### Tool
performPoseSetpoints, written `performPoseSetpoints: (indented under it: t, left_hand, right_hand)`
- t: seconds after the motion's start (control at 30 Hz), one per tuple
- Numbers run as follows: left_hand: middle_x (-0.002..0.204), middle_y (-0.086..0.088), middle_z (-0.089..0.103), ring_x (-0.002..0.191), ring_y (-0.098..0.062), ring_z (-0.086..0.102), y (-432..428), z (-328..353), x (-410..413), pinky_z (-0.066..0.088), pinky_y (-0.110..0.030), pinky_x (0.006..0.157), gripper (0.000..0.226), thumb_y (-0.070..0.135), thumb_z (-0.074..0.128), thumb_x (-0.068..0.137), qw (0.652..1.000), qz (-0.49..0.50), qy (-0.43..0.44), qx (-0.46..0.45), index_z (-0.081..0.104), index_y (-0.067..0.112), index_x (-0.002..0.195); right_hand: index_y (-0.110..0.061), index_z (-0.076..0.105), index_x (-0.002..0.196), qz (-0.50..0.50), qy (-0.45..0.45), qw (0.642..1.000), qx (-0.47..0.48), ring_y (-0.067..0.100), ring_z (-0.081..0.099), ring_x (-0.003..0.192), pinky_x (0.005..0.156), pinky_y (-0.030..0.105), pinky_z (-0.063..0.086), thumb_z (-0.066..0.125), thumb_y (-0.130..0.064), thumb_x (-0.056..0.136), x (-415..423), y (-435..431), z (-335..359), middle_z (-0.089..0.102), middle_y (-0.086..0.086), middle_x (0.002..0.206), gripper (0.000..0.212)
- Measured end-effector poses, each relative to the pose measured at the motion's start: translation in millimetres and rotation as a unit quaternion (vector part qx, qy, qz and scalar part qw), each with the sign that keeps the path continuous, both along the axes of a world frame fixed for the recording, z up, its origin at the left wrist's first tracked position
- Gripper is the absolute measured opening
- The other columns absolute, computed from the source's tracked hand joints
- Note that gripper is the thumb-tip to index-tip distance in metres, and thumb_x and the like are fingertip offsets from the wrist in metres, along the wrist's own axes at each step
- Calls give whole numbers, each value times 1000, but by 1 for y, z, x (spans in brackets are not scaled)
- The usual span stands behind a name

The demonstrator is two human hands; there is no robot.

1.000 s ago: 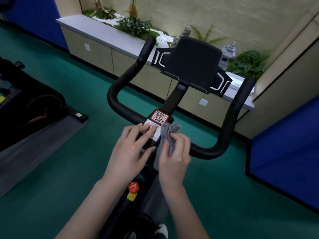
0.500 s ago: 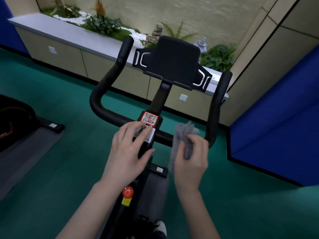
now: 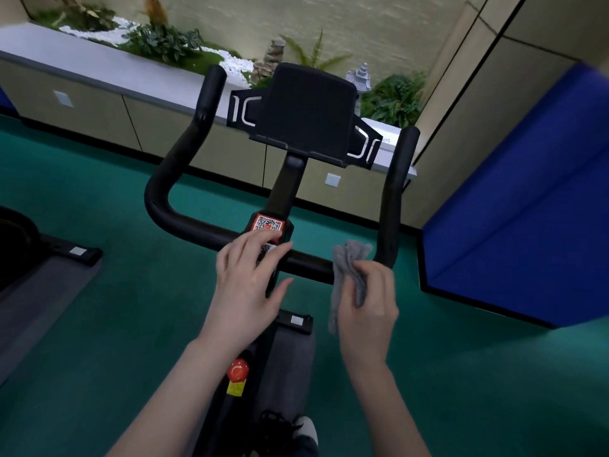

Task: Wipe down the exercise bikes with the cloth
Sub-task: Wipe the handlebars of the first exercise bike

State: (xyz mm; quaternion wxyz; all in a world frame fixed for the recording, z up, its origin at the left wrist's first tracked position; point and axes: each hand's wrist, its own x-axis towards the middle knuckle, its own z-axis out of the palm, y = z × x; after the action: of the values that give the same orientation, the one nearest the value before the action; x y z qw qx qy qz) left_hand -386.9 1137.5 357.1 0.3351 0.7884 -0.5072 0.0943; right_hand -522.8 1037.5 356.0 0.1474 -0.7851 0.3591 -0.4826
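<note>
A black exercise bike stands right in front of me, its U-shaped handlebar [image 3: 184, 225] curving up on both sides and a black tablet holder [image 3: 306, 113] at the top. My left hand [image 3: 250, 288] rests with straight fingers on the handlebar's centre, over the QR-code stickers [image 3: 268, 224]. My right hand [image 3: 365, 301] grips a crumpled grey cloth [image 3: 346, 262] against the crossbar, close to the right bend. Below my left wrist sits the red resistance knob [image 3: 238, 370].
A second black exercise bike [image 3: 19, 252] stands on a grey mat at the left. A blue padded panel [image 3: 527, 209] rises close on the right. Beyond the bike runs a low beige cabinet [image 3: 99, 103] topped with plants and white pebbles. Green carpet covers the floor.
My right hand has slid the cloth along the crossbar from the centre stem toward the right bend. My left hand stayed on the stickers. The view swung to the right.
</note>
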Motion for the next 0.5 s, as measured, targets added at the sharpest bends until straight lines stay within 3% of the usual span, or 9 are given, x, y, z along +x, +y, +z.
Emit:
performPoseSetpoints:
  t: [0.23, 0.33, 0.37, 0.43, 0.5]
  left_hand:
    - [131, -4, 51, 125, -22, 40, 1, -1, 2, 17, -32, 106, 49, 18, 76, 76, 1000, -6, 10, -5, 60, 16, 123]
    - [130, -3, 51, 124, -22, 40, 0, -2, 2, 20, -35, 105, 46, 19, 74, 79, 1000, -5, 8, -8, 60, 16, 122]
    - [130, -3, 51, 124, -22, 40, 0, -2, 2, 20, -35, 104, 43, 20, 72, 81, 1000, -6, 6, -10, 60, 16, 122]
    - [130, -3, 51, 124, -21, 40, 1, -1, 2, 20, -33, 104, 39, 24, 64, 84, 1000, -11, 8, -10, 60, 17, 123]
    - [131, -1, 50, 125, -20, 39, 2, 0, 3, 21, -33, 104, 37, 25, 59, 88, 1000, -18, 14, -6, 59, 17, 124]
  right_hand:
    - [-1, 60, 96, -37, -42, 998, 26, 1, 50, 85, 80, 3, 39, 56, -16, 87, -36, 14, -9, 56, 1, 93, 17]
    - [-28, 56, 92, -45, -80, 982, 165, 2, 56, 77, 70, 5, 43, 63, -23, 86, -34, 41, -18, 61, -9, 85, 10]
    - [-34, 53, 88, -42, -88, 970, 221, 0, 59, 77, 67, 5, 43, 66, -19, 86, -29, 48, -22, 62, -12, 84, 20]
    - [-34, 54, 86, -26, -111, 941, 319, -4, 60, 77, 66, 6, 44, 66, -10, 85, -17, 51, -30, 64, -10, 83, 28]
    - [-27, 56, 87, -6, -142, 908, 393, -1, 61, 76, 68, 9, 46, 65, -9, 87, 0, 45, -33, 66, -3, 85, 20]
